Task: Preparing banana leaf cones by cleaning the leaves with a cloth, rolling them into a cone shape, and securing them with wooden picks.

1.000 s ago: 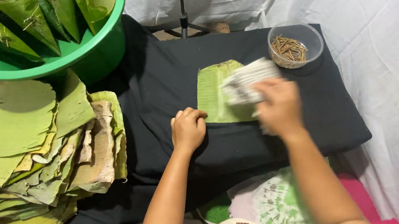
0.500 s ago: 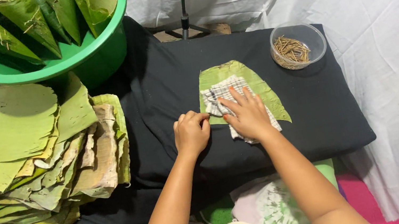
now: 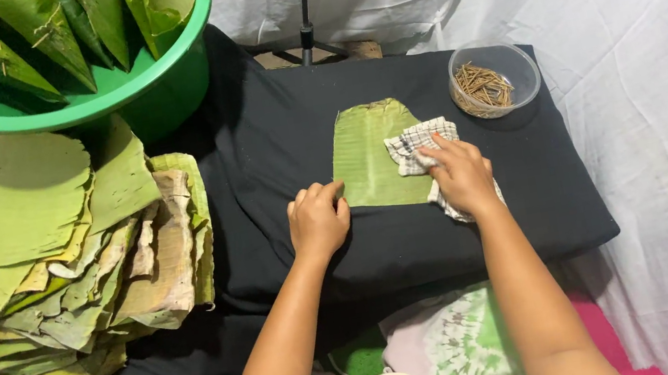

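A cut piece of green banana leaf (image 3: pixel 367 159) is laid flat near the middle of a table (image 3: pixel 271 135) draped in black cloth, seen from above. The leaf's lower left corner is pinned down by the left hand (image 3: pixel 318 220), whose fingers are curled into a loose fist with nothing held inside. At the leaf's right edge, a checked cloth (image 3: pixel 416 149) is pressed onto the leaf by the right hand (image 3: pixel 462 175), which is bunched over the cloth and grips it; part of the cloth trails out below the hand, onto the black cover. Just beyond the leaf's upper right corner, a clear round bowl (image 3: pixel 497 79) filled with thin brown sticks is set on the table. Well to the left of the leaf, a thick stack of banana leaves (image 3: pixel 20 258), some yellowed and torn, is piled at the table's end. Beyond that stack, a green plastic tub (image 3: pixel 152 73) holding rolled leaf cones is seen. White sheeting (image 3: pixel 658 70) hangs behind and to the right of the leaf
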